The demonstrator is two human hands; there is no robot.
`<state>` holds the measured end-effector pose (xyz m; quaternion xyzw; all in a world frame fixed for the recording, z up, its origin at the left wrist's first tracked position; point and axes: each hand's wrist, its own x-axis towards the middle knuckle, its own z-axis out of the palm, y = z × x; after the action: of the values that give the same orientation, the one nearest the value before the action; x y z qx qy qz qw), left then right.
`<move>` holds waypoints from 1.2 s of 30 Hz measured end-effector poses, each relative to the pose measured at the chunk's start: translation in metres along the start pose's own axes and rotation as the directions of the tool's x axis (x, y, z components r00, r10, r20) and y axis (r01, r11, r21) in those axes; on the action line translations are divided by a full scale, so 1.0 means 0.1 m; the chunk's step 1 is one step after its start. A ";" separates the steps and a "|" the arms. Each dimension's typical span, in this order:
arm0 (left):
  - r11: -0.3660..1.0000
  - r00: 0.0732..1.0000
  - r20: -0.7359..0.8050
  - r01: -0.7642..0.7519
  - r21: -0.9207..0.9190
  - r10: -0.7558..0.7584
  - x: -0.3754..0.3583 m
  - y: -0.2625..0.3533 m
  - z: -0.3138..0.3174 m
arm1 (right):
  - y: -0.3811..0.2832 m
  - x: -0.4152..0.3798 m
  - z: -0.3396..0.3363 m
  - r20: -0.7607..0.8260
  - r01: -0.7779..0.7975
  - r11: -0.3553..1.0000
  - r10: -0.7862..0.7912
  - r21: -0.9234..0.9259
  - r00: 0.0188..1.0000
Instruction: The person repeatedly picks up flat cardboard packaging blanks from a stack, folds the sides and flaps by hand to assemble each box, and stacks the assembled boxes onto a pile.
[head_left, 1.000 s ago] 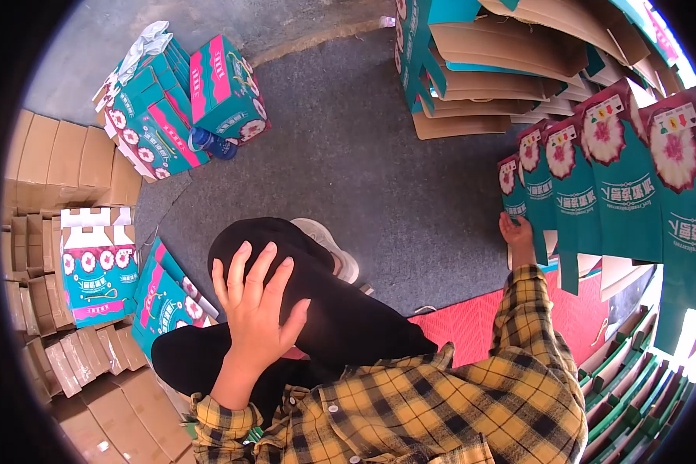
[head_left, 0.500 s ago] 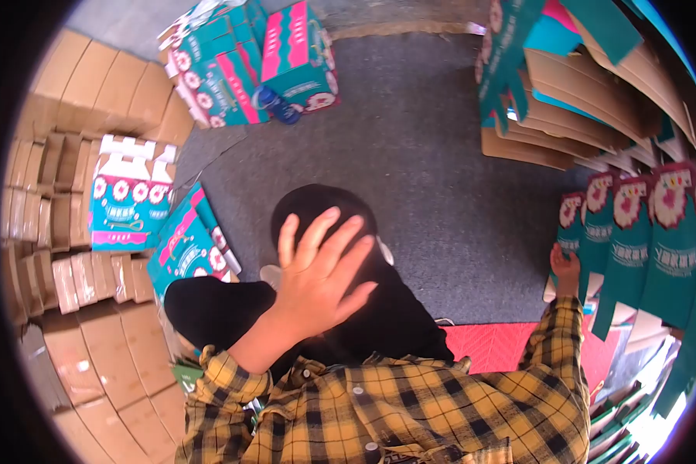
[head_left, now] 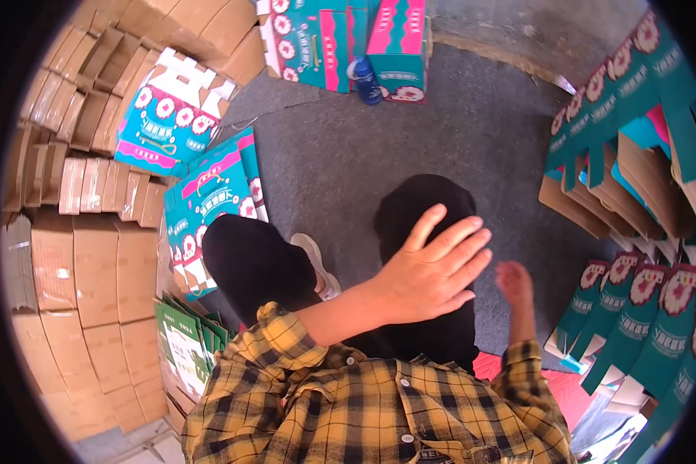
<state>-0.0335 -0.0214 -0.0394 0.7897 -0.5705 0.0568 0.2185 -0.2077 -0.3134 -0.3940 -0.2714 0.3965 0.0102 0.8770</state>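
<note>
My left hand (head_left: 433, 278) is held over my right thigh and knee, which are in black trousers. Its fingers are spread and nothing is in it. Just right of that thigh is my right hand (head_left: 514, 284), blurred, its fingers hard to make out. No object shows in it. The nearest things to it are teal printed carton pieces (head_left: 630, 309) with pink flower pictures, standing in a row on the right. Across my body lie the yellow-and-black plaid sleeves of my shirt.
Brown cardboard boxes (head_left: 97, 271) are stacked along the left. Teal flat cartons (head_left: 213, 189) lean beside my left knee, with green printed packs (head_left: 185, 332) below. A blue bottle (head_left: 367, 81) stands by teal boxes (head_left: 398, 66) at the back. More folded cartons (head_left: 619, 178) hang at the right.
My right hand has come away from the hanging teal cartons toward my right leg. My left hand has shifted right in view. The whole view has turned, and the surroundings have swung with it.
</note>
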 end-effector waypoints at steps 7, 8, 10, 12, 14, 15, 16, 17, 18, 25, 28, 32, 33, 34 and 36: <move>0.891 0.986 -0.151 -0.011 -0.454 -0.065 -0.62 0.06 -0.62 | -0.16 -0.74 1.89 0.253 0.105 0.832 0.044 -0.545 0.967; 0.899 0.983 -0.160 0.013 -0.438 -0.092 -0.82 -0.02 -0.78 | -0.24 -0.74 1.88 0.246 0.127 0.809 0.023 -0.574 0.969; 0.920 0.838 -0.446 0.154 -0.361 -0.316 -1.24 -0.21 -1.14 | -0.42 -0.82 2.11 0.232 0.174 0.754 -0.030 -0.633 0.972; 0.863 0.640 -0.615 0.484 -0.144 -0.461 -1.77 -0.40 -1.36 | -0.68 -1.06 2.66 0.360 0.423 0.634 -0.235 -0.647 0.903; 0.595 0.089 -0.634 0.465 -0.655 -0.768 -2.25 -0.68 -1.16 | -0.93 -1.40 3.34 0.549 0.614 0.292 -0.280 -0.733 0.788; 0.460 -0.007 -0.527 0.477 -0.749 -0.850 -2.60 -0.86 -0.99 | -0.96 -1.45 3.56 0.611 0.695 0.254 -0.339 -0.673 0.715; 0.317 -0.099 -0.405 0.468 -0.825 -0.909 -3.04 -1.04 -0.79 | -0.96 -1.48 3.76 0.665 0.768 0.212 -0.397 -0.604 0.633; 0.182 -0.113 -0.291 0.560 -0.808 -0.950 -3.53 -1.17 -0.47 | -0.95 -1.54 3.95 0.676 0.770 0.206 -0.379 -0.604 0.632; 0.047 -0.132 -0.170 0.639 -0.768 -0.976 -3.90 -1.29 -0.16 | -0.93 -1.60 4.14 0.709 0.794 0.138 -0.380 -0.592 0.595; -0.403 -0.425 0.272 0.254 -0.880 -0.863 -4.79 -1.84 0.84 | -0.50 -1.57 4.94 0.774 0.750 -0.333 0.083 -0.572 0.627; -0.365 -0.498 0.287 0.063 -0.929 -0.818 -5.04 -2.26 1.00 | -0.48 -1.46 4.94 0.725 0.698 -0.426 0.130 -0.575 0.676; -0.313 -0.618 0.455 -0.331 -0.890 -0.641 -5.03 -2.67 1.09 | -0.53 -1.41 4.96 0.622 0.597 -0.459 0.114 -0.658 0.774; -0.273 -0.609 0.500 -0.430 -0.860 -0.616 -5.03 -2.74 1.08 | -0.54 -1.40 4.94 0.623 0.598 -0.459 0.117 -0.657 0.774; -0.271 -0.611 0.499 -0.431 -0.861 -0.614 -5.04 -2.79 1.09 | -0.55 -1.39 4.90 0.612 0.581 -0.453 0.094 -0.676 0.785; -0.273 -0.579 0.585 -0.537 -0.798 -0.569 -5.06 -2.87 1.12 | -0.56 -1.36 4.87 0.601 0.565 -0.447 0.074 -0.694 0.796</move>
<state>0.0411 0.4492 -0.3917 0.2474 0.6143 0.0722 0.7458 0.0479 -0.0984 -0.0100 -0.9427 -0.0556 0.1595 0.2877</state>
